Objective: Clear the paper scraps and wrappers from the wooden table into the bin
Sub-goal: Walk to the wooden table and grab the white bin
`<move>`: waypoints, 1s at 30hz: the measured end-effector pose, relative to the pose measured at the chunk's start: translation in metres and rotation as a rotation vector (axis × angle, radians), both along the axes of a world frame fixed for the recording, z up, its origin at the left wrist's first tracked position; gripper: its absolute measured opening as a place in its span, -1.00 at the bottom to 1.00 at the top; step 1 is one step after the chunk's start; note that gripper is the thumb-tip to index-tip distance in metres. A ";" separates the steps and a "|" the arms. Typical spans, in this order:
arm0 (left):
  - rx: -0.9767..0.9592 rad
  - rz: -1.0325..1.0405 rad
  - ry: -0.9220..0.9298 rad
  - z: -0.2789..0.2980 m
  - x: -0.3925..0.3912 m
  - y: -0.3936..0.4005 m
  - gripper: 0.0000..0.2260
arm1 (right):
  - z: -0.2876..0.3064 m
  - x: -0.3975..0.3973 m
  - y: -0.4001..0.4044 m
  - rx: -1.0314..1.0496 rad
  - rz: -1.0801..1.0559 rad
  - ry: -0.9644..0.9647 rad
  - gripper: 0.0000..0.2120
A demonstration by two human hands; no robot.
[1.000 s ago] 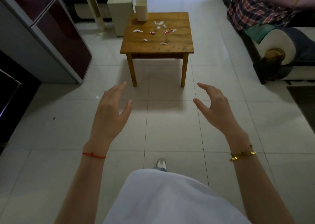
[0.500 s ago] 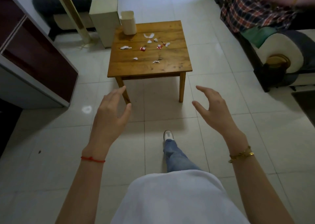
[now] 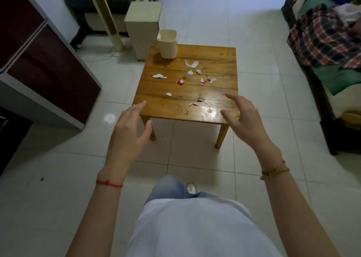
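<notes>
A small square wooden table (image 3: 172, 108) stands on the tiled floor ahead of me. Several white paper scraps lie scattered on it, among them a torn piece (image 3: 159, 76) at the left and a pair (image 3: 191, 63) near the back. Two red wrappers (image 3: 180, 81) (image 3: 202, 82) lie mid-table. A cream bin (image 3: 167, 43) stands upright on the far left corner. My left hand (image 3: 129, 133) hovers open before the table's near left corner. My right hand (image 3: 246, 120) is open over the near right edge. Neither hand touches anything.
A dark red cabinet (image 3: 45, 69) runs along the left. A cream box-shaped unit (image 3: 143, 26) and a tall fan pole (image 3: 103, 16) stand behind the table. A sofa with a plaid blanket (image 3: 322, 40) lines the right. Tiled floor surrounds the table.
I have walked closer: the table now looks larger and nearer, with my hands reaching its near edge. Both hands stay open and empty.
</notes>
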State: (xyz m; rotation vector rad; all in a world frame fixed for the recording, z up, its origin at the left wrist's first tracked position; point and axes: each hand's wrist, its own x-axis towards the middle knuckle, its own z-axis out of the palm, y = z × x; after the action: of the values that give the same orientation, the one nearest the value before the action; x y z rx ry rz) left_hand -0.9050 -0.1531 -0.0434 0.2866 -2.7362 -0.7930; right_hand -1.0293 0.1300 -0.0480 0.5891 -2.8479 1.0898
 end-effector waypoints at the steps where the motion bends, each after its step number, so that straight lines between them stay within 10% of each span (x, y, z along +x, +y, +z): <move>1: -0.007 0.011 -0.007 -0.002 -0.014 -0.005 -0.55 | -0.001 -0.014 -0.005 -0.004 0.005 -0.005 -0.56; 30: 0.034 -0.115 -0.185 -0.058 -0.470 -0.201 -0.56 | -0.076 -0.403 -0.200 0.048 -0.216 -0.212 -0.55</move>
State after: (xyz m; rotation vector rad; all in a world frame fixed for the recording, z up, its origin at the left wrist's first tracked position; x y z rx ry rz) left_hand -1.3748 -0.3538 -0.1014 0.2209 -2.9371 -0.8851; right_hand -1.4323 -0.0703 -0.1245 0.1684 -3.0320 1.1104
